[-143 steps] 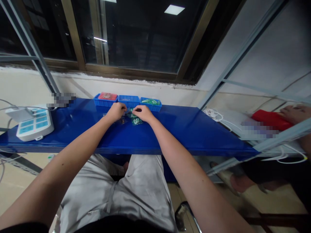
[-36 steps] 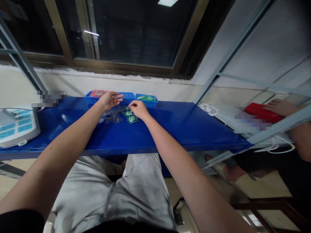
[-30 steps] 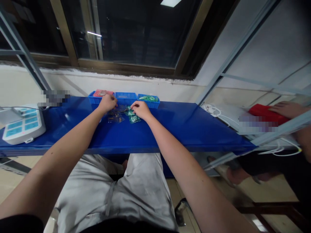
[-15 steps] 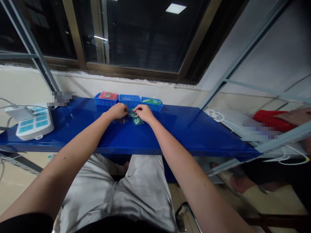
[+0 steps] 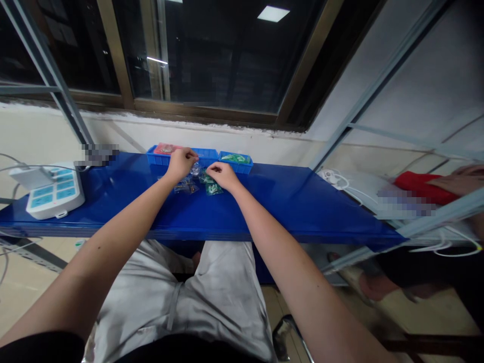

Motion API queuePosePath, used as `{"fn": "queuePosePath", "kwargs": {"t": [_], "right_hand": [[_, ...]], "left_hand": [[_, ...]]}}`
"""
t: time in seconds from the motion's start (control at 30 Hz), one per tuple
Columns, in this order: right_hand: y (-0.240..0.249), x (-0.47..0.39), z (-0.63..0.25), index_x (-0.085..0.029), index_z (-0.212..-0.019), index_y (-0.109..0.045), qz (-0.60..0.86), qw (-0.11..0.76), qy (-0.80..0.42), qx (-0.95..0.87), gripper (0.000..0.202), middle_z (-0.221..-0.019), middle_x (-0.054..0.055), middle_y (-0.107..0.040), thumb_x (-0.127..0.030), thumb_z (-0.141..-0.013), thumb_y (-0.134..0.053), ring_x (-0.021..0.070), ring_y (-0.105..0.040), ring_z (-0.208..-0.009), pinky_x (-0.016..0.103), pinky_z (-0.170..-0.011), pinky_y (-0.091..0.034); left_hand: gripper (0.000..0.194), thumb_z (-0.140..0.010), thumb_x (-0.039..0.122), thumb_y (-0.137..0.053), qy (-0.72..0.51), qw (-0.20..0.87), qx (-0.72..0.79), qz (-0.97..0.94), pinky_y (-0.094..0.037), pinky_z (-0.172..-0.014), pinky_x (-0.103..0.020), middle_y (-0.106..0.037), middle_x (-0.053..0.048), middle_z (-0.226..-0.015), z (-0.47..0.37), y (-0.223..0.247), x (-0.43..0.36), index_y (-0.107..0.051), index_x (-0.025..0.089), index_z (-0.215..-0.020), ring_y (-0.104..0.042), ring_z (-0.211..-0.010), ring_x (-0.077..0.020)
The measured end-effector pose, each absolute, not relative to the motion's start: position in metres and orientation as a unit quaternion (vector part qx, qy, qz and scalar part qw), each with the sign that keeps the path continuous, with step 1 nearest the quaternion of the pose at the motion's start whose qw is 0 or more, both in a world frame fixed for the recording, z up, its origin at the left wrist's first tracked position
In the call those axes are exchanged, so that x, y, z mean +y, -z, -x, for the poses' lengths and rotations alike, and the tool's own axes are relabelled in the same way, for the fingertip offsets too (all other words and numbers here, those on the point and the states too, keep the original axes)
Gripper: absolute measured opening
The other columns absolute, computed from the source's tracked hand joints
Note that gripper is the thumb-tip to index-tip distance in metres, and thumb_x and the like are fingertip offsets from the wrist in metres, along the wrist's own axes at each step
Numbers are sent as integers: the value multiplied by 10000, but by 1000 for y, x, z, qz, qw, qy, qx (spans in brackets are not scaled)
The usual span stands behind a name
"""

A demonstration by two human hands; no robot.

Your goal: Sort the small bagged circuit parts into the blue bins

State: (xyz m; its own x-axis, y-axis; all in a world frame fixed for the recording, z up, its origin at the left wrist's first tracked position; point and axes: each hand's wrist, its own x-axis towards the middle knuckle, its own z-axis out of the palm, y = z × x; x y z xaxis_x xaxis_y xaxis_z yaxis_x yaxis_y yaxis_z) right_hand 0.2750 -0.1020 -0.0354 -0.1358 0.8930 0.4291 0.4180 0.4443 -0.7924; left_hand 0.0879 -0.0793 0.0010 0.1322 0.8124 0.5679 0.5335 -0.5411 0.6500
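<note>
My left hand (image 5: 182, 162) is closed in a pinch, raised in front of the blue bins, with a small clear plastic bag (image 5: 195, 170) hanging from its fingertips. Beneath that hand, on the blue table, lie clear bags of small dark and brass-coloured parts (image 5: 186, 186). To the right, my right hand (image 5: 224, 175) has thumb and fingers pressed together just over bagged green circuit boards (image 5: 214, 188). Whatever its fingertips hold, if anything, is too small to make out.
Three blue bins line the back: one with a pink bag (image 5: 165, 148), a middle bin (image 5: 207, 159) partly hidden, and one with green packets (image 5: 236, 158). A white power strip (image 5: 56, 194) stands at left. Shelf posts flank the table (image 5: 287, 206). A co-worker's hand rests on red material (image 5: 425, 186).
My left hand has lifted up and away from the table, and a clear bag now shows at its fingers. The dark-parts bags are uncovered. My right hand has shifted slightly left.
</note>
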Motion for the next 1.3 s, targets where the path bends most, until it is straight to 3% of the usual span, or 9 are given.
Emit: {"fn": "queuePosePath", "kwargs": {"t": [0.1,0.27,0.53,0.77,1.0,1.13,1.3], "right_hand": [[34,-103,-273,-168,-828,-700,439,485,-283,-701,175,-793,41,-707,-330,-763,-686,173,-637,-747,288,-716,-486],[33,-103,-273,-168,-708,-650,461,478,-295,-687,59,-634,-6,-644,-179,-761,-627,140,-602,-620,255,-627,-459],[25,-103,-275,-176,-675,-554,479,564,-373,-560,137,-589,-27,-575,-87,-778,-558,129,-623,-541,185,-389,-345],[25,-103,-275,-172,-697,-542,487,586,-382,-522,153,-593,-34,-577,-59,-799,-556,104,-629,-530,153,-375,-375],[20,-111,-273,-181,-776,-563,492,537,-417,-544,73,-610,-7,-643,-159,-807,-626,108,-604,-494,170,-407,-394],[25,-109,-275,-192,-777,-600,504,528,-347,-588,106,-503,-53,-527,-282,-832,-607,98,-464,-419,203,-430,-351],[28,-106,-278,-200,-808,-638,504,527,-282,-624,93,-480,-75,-446,-288,-777,-646,104,-413,-453,215,-470,-326]], "left_hand": [[93,-754,207,-684,-511,248,448,-691,-478,-600,-275,-655,-44,-610,-98,4,-81,-655,120,-737,-610,-591,-174],[111,-786,172,-683,-522,356,423,-649,-491,-590,-259,-655,-31,-597,-108,12,-82,-601,131,-724,-611,-560,-145],[55,-826,136,-679,-473,402,429,-657,-496,-570,-270,-645,-48,-644,-110,10,-88,-646,109,-791,-614,-577,-136],[142,-781,39,-680,-457,476,431,-616,-508,-582,-292,-648,-43,-668,-112,2,-101,-617,110,-886,-650,-615,-167],[140,-739,74,-680,-504,399,440,-627,-466,-586,-255,-660,-33,-662,-108,3,-92,-632,118,-863,-596,-563,-129],[112,-726,143,-665,-509,336,430,-666,-454,-607,-248,-668,-28,-648,-104,4,-86,-697,116,-831,-583,-585,-137],[223,-729,199,-664,-497,283,423,-703,-459,-655,-256,-714,-51,-738,-100,4,-86,-763,110,-908,-604,-673,-163]]}}
